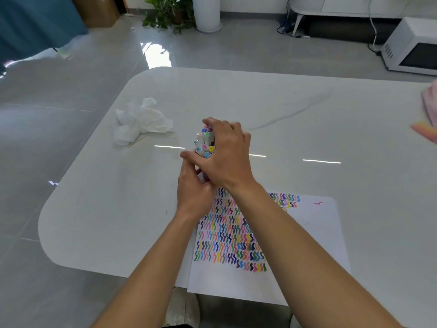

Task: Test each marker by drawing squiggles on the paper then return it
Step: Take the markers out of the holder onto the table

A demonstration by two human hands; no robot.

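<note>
A bundle of white markers (204, 141) with coloured end caps stands upright on the table, beyond the paper. My right hand (224, 152) curls over the top and right side of the bundle. My left hand (195, 185) grips its lower part from the near side, hiding the base and whatever holds the markers. The white paper (314, 233) lies at the table's near edge, its left half filled with rows of coloured squiggles (227, 235). My forearms cross above it.
A crumpled white tissue (139, 120) lies at the table's far left. A pink cloth (429, 107) sits at the right edge. The white table (307, 129) has rounded corners. A microwave (413, 50) and a potted plant (168, 13) stand on the floor beyond.
</note>
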